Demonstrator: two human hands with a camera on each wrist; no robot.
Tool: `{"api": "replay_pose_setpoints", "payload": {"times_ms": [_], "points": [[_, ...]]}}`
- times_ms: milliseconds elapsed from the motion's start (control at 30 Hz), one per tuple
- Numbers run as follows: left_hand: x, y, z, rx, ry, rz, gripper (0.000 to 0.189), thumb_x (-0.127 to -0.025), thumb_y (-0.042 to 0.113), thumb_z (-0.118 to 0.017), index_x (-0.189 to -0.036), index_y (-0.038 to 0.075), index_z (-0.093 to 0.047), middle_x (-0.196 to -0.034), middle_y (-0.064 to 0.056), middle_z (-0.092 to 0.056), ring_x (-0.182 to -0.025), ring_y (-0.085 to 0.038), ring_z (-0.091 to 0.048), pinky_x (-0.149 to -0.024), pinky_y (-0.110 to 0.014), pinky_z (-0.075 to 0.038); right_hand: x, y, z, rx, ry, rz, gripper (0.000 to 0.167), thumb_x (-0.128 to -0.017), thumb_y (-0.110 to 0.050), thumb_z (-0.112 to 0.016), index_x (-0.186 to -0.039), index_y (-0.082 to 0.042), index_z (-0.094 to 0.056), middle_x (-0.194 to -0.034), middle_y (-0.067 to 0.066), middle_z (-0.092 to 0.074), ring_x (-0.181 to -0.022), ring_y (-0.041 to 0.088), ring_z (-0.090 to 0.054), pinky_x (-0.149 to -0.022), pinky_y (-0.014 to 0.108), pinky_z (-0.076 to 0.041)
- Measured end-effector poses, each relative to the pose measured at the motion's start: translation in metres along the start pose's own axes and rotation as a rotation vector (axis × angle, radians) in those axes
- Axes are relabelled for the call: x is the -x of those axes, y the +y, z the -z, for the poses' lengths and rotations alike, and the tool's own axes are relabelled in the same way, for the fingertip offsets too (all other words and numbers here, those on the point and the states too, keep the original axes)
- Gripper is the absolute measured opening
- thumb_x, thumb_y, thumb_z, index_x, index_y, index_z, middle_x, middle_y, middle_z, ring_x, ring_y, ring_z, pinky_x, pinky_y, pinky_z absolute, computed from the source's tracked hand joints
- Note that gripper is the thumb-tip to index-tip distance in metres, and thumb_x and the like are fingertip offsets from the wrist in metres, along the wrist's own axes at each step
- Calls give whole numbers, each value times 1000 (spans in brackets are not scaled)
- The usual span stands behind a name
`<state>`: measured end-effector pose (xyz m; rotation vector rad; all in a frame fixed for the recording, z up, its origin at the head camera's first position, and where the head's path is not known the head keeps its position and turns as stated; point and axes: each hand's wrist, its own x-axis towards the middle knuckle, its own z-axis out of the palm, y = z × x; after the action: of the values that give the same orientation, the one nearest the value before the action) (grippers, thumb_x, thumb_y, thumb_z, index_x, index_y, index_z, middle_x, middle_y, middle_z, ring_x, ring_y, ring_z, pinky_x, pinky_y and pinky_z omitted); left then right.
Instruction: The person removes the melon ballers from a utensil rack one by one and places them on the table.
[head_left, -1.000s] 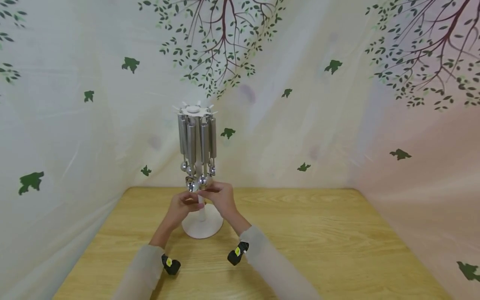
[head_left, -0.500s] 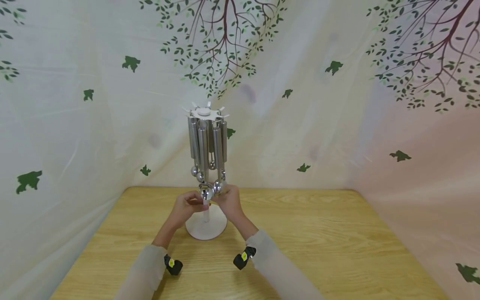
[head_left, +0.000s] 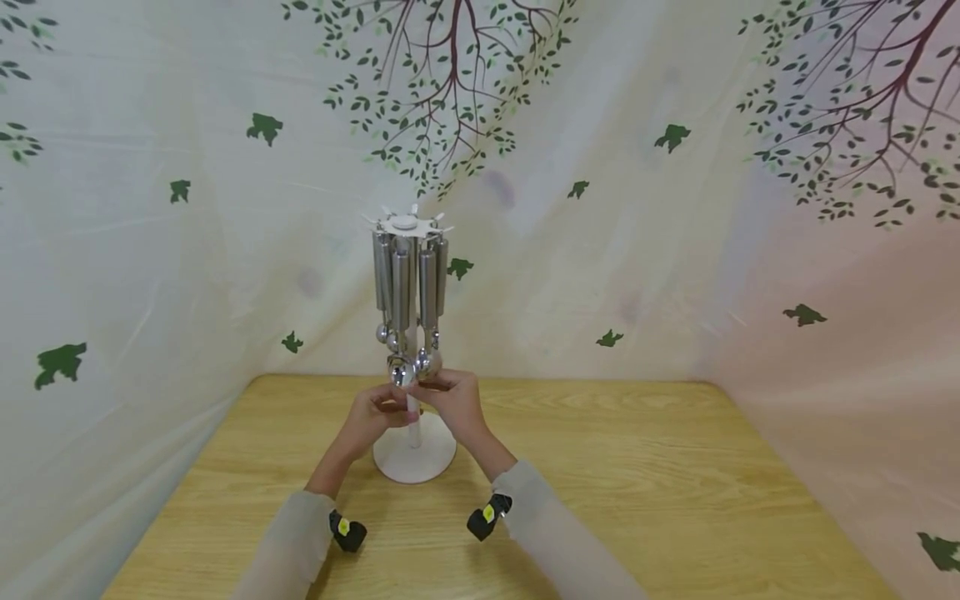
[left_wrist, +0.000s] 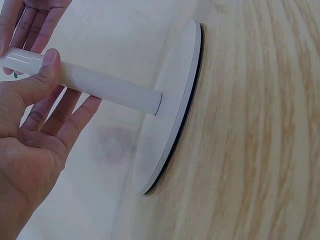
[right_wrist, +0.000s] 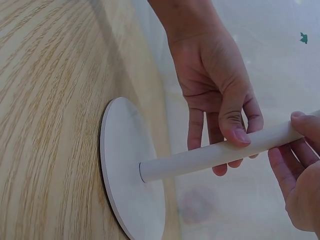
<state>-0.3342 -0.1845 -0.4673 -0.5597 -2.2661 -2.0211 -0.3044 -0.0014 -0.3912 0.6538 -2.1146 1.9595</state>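
Soft light (all 3 views).

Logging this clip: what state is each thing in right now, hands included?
White pole: upright
Left hand: gripping the pole
Right hand: gripping it higher up
Round base: flat on the table
Hooked top: loaded
Metal utensils: hanging from it, rounded ends down

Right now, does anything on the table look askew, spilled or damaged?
Nothing stands out: the white base lies flat on the table, left hand and right hand hold the pole, metal utensils hang from the top; no spill or damage shows.
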Motion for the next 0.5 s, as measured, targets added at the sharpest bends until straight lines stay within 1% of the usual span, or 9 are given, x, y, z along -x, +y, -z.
{"api": "replay_pose_setpoints", "payload": {"times_ms": [67, 133, 233, 333, 433, 500], "points": [[-1, 1, 1, 4, -6, 1, 21, -87, -7, -74, -103, -15, -63, -112, -34, -65, -90, -12, -76, -84, -30, -62, -2, 4, 0, -6, -8, 1, 16, -86, 5, -76, -101, 12, -74, -104, 28, -74, -98, 38, -75, -77, 22, -59], [-1, 3, 1, -4, -11, 14, 22, -87, -6, -74, -105, -13, -64, -112, -33, -66, -92, -14, -76, -85, -31, -62, -5, 13, 0, 3, -10, -5, 16, -87, 4, -76, -101, 11, -74, -104, 27, -74, -96, 35, -75, -76, 22, -59], [-1, 6, 2, -22, -5, 51, 31, -89, 1, -76, -118, -9, -66, -116, -26, -69, -99, -19, -75, -89, -34, -61, -10, 26, 0, 27, -2, -14, 15, -86, 3, -77, -99, 11, -74, -101, 27, -75, -84, 18, -75, -72, 20, -58], [-1, 10, 2, -23, 21, 76, 39, -89, 7, -78, -125, -4, -67, -119, -18, -71, -106, -24, -73, -93, -37, -60, -13, 34, 1, 57, 7, -16, 15, -84, 3, -78, -96, 10, -74, -94, 26, -75, -72, 4, -65, -66, 17, -53], [-1, 12, 2, -11, 33, 82, 41, -88, 7, -79, -126, -4, -66, -118, -14, -72, -106, -25, -73, -93, -38, -60, -14, 35, 4, 93, -7, -4, 12, -82, 3, -79, -91, 9, -73, -86, 26, -73, -66, 2, -56, -62, 17, -49], [-1, 12, 2, -5, 34, 87, 41, -88, 4, -78, -126, -5, -66, -116, -13, -73, -103, -23, -73, -92, -37, -60, -15, 35, 6, 101, -38, -11, 13, -83, 1, -80, -91, 8, -73, -85, 25, -72, -67, 4, -58, -64, 18, -50]]}}
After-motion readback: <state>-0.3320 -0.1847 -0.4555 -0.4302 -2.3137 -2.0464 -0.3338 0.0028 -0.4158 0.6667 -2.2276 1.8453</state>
